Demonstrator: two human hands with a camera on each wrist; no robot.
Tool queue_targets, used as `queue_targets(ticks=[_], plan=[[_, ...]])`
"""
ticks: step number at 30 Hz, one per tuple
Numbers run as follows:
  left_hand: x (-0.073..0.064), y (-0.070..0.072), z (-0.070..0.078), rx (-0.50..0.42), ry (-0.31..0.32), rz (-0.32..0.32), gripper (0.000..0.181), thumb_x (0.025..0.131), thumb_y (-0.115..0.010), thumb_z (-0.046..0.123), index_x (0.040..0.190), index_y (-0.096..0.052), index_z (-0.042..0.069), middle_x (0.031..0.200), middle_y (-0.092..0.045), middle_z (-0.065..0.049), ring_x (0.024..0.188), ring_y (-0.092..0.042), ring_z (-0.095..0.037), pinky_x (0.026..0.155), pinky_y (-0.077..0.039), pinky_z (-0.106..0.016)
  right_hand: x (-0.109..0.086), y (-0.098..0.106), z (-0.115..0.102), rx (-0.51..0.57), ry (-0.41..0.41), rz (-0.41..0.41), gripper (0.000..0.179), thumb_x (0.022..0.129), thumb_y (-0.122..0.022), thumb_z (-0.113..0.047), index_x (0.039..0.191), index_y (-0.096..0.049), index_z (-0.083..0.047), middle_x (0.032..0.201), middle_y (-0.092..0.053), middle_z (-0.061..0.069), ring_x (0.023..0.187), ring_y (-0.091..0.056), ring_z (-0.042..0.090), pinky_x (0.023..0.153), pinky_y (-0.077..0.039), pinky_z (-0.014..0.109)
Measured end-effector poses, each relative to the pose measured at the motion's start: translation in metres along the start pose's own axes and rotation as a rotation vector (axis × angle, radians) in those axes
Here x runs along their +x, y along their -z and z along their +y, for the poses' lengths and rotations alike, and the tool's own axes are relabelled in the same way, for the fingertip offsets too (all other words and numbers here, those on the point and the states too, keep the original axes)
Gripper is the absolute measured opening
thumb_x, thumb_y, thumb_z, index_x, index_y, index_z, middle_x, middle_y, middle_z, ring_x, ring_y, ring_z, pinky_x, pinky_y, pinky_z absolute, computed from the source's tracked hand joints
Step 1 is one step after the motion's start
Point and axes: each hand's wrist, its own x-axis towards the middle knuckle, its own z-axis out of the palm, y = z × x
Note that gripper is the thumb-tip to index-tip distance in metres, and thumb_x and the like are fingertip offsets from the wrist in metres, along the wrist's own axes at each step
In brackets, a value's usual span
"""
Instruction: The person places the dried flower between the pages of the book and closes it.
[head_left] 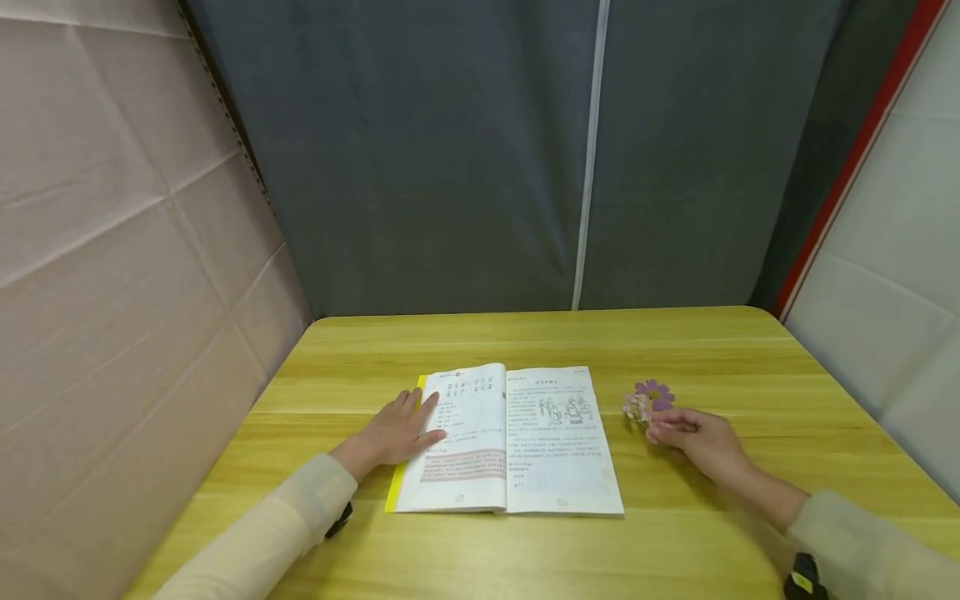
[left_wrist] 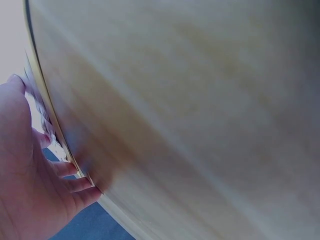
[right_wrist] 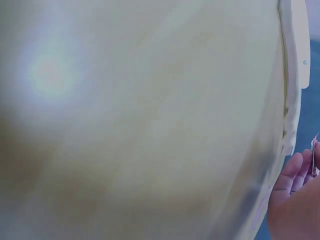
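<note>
An open book with printed text and a small line drawing lies on the table, a yellow cover edge showing at its left. My left hand rests on the left page with its fingers extended; in the left wrist view the hand lies along the book's edge. To the right of the book, my right hand pinches a purple flower together with a sprig of small pale pink blossoms. The right wrist view catches only part of that hand and a thin pinkish edge between its fingers.
The wooden table has a yellowish grain and rounded far corners. A dark grey curtain hangs behind it. Pale cloth walls stand at both sides, with a red strip along the right one.
</note>
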Motion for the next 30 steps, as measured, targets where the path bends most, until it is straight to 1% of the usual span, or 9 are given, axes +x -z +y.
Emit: queue_targets(ticks=[2, 6, 10, 14, 17, 20, 24, 30], plan=[[0.000, 0.000, 0.000, 0.003, 0.004, -0.006, 0.077, 0.100, -0.039, 0.057, 0.153, -0.026, 0.002, 0.147, -0.029, -0.031, 0.133, -0.031, -0.046, 0.104, -0.033, -0.053, 0.002, -0.006, -0.006, 0.036, -0.010, -0.007, 0.043, 0.093, -0.069, -0.020, 0.121, -0.060, 0.009, 0.101, -0.072, 0.009, 0.085, -0.069, 0.010, 0.073, -0.055, 0.026], [-0.001, 0.001, 0.000, 0.006, 0.005, -0.003, 0.077, 0.100, -0.039, 0.057, 0.153, -0.026, 0.002, 0.147, -0.030, -0.031, 0.133, -0.032, -0.046, 0.104, -0.034, -0.053, 0.007, -0.018, -0.018, 0.100, 0.006, -0.019, 0.042, 0.092, -0.069, -0.017, 0.123, -0.058, 0.010, 0.100, -0.072, 0.009, 0.085, -0.069, 0.010, 0.074, -0.055, 0.026], [-0.002, 0.003, 0.002, 0.001, 0.000, -0.005, 0.077, 0.100, -0.038, 0.057, 0.153, -0.026, 0.002, 0.148, -0.029, -0.031, 0.134, -0.031, -0.046, 0.105, -0.033, -0.053, 0.012, -0.032, -0.025, 0.110, 0.027, -0.031, 0.039, 0.093, -0.068, -0.014, 0.123, -0.059, 0.009, 0.105, -0.071, 0.011, 0.086, -0.070, 0.013, 0.072, -0.054, 0.025], [-0.002, 0.004, 0.003, -0.016, -0.009, 0.004, 0.076, 0.100, -0.041, 0.055, 0.152, -0.027, 0.001, 0.147, -0.030, -0.031, 0.133, -0.031, -0.047, 0.105, -0.032, -0.054, 0.015, -0.048, -0.031, 0.138, -0.016, -0.042, 0.035, 0.094, -0.065, -0.011, 0.123, -0.059, 0.008, 0.107, -0.069, 0.011, 0.089, -0.068, 0.016, 0.073, -0.054, 0.026], [-0.002, 0.004, 0.003, -0.007, -0.010, 0.012, 0.076, 0.100, -0.041, 0.054, 0.152, -0.028, 0.000, 0.146, -0.031, -0.031, 0.133, -0.032, -0.047, 0.104, -0.033, -0.054, 0.016, -0.062, -0.036, 0.177, -0.065, -0.037, 0.034, 0.094, -0.066, -0.010, 0.123, -0.059, 0.006, 0.105, -0.068, 0.009, 0.089, -0.066, 0.017, 0.073, -0.053, 0.027], [-0.002, 0.002, 0.003, 0.007, -0.008, 0.011, 0.076, 0.100, -0.039, 0.055, 0.153, -0.026, 0.001, 0.147, -0.030, -0.031, 0.133, -0.032, -0.047, 0.104, -0.033, -0.053, 0.017, -0.074, -0.041, 0.209, -0.085, -0.027, 0.033, 0.093, -0.067, -0.009, 0.122, -0.060, 0.005, 0.101, -0.068, 0.007, 0.086, -0.066, 0.016, 0.070, -0.052, 0.027], [-0.001, 0.001, 0.002, 0.013, -0.006, 0.011, 0.077, 0.100, -0.039, 0.056, 0.153, -0.026, 0.002, 0.147, -0.030, -0.031, 0.132, -0.032, -0.046, 0.104, -0.034, -0.053, 0.020, -0.088, -0.048, 0.225, -0.094, -0.018, 0.031, 0.092, -0.068, -0.009, 0.120, -0.062, 0.004, 0.094, -0.068, 0.006, 0.082, -0.065, 0.014, 0.066, -0.051, 0.026], [-0.001, 0.000, 0.002, 0.029, -0.003, 0.018, 0.077, 0.100, -0.039, 0.057, 0.152, -0.027, 0.002, 0.146, -0.031, -0.030, 0.131, -0.034, -0.046, 0.103, -0.035, -0.052, 0.026, -0.108, -0.056, 0.209, -0.081, -0.032, 0.025, 0.092, -0.066, -0.007, 0.113, -0.063, 0.005, 0.092, -0.069, 0.008, 0.075, -0.064, 0.013, 0.061, -0.048, 0.025]])
